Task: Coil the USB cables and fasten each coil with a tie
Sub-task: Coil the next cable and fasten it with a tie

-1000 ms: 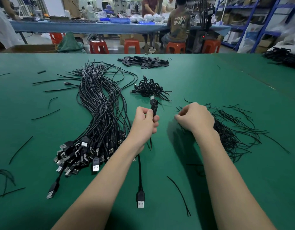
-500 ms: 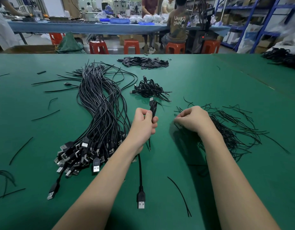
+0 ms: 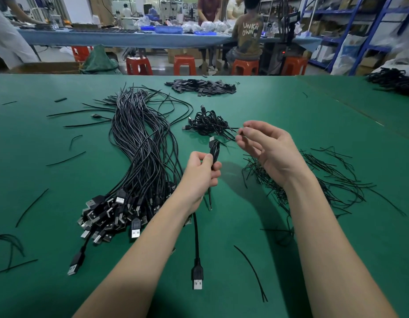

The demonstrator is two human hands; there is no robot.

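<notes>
My left hand (image 3: 202,173) grips a folded black USB cable (image 3: 214,150) upright above the green table (image 3: 268,106); the cable's free end hangs down to a USB plug (image 3: 197,277) near me. My right hand (image 3: 265,149) is raised to the right of the coil, and its thumb and fingertips pinch a thin black tie (image 3: 233,128). A large bundle of loose USB cables (image 3: 141,157) lies to the left, plugs toward me. Coiled, tied cables (image 3: 209,122) sit in a small pile beyond my hands.
A heap of loose black ties (image 3: 318,180) lies under and right of my right wrist. Single ties (image 3: 251,271) are scattered over the table. A pile of flat black pieces (image 3: 201,87) lies at the far edge. People work at a far table with red stools.
My right hand has lifted off the heap of ties and moved up and left, now pinching one tie beside the coil. My left hand keeps its grip on the cable.
</notes>
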